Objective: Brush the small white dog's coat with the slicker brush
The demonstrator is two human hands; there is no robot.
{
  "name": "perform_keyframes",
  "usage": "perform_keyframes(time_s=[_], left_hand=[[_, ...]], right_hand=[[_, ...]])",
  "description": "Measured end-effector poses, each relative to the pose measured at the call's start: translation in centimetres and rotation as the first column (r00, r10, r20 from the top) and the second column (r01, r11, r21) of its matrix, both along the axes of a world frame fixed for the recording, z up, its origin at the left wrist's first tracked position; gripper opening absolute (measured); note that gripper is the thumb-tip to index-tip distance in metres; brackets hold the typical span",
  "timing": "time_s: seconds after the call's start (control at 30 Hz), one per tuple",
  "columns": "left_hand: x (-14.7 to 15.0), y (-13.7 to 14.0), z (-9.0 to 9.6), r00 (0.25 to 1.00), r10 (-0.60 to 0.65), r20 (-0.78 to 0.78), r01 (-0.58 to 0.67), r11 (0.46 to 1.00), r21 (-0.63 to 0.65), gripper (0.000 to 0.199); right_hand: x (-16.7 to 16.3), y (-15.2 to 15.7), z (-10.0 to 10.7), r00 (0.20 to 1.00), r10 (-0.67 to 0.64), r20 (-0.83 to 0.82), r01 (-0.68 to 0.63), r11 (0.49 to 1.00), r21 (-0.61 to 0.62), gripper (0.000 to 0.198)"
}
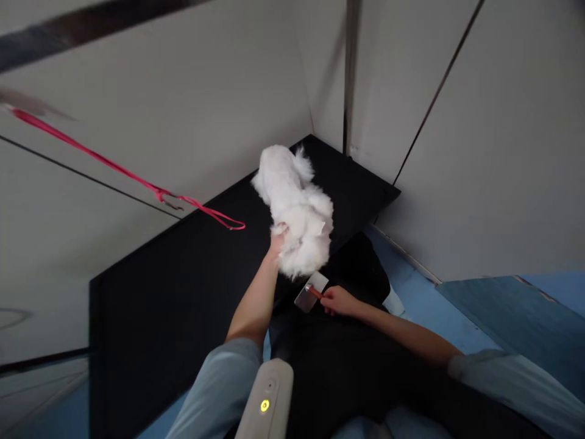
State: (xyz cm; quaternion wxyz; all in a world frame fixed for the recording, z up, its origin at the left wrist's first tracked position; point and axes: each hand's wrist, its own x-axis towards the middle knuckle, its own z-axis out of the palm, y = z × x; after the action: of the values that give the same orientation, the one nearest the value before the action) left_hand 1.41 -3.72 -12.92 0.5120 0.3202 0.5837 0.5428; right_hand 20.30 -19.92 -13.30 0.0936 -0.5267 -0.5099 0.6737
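Note:
A fluffy white dog stands on the black table, its body running away from me and its head end nearest. My left hand holds the near left side of the dog, with its fingers partly hidden in the fur. Just below the dog's near end, my right hand is closed round the brown handle of a slicker brush. The flat back of the brush's metal head faces me, and its bristles are out of sight. A small gap seems to separate brush and fur.
A pink grooming loop with a metal clip hangs above the table's left part. Grey wall panels border the table's far sides. At bottom, a pale device with a yellow light sits close to my chest. Blue floor shows at right.

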Motion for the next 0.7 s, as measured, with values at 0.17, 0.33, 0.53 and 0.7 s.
perform_keyframes(time_s=[0.17, 0.33, 0.53, 0.7], left_hand=[[0.5, -0.3, 0.7, 0.987, -0.1, -0.125, 0.107, 0.993, 0.056, 0.033], [1.0, -0.2, 1.9, 0.959, -0.199, -0.2, 0.214, 0.975, 0.055, 0.03], [0.6, 0.2, 1.6, 0.972, -0.155, -0.176, 0.159, 0.987, 0.008, 0.022], [0.0, 0.1, 1.6, 0.978, -0.116, -0.176, 0.122, 0.992, 0.021, 0.027]], right_hand=[[-1.3, 1.2, 1.1, 0.95, -0.243, -0.196, 0.245, 0.969, -0.013, 0.01], [-2.3, 0.3, 0.1, 0.977, -0.139, -0.158, 0.074, 0.929, -0.363, 0.016], [-2.2, 0.2, -0.5, 0.946, -0.288, -0.152, 0.235, 0.927, -0.293, 0.011], [-2.1, 0.8, -0.5, 0.949, -0.246, -0.198, 0.167, 0.923, -0.345, 0.011]])
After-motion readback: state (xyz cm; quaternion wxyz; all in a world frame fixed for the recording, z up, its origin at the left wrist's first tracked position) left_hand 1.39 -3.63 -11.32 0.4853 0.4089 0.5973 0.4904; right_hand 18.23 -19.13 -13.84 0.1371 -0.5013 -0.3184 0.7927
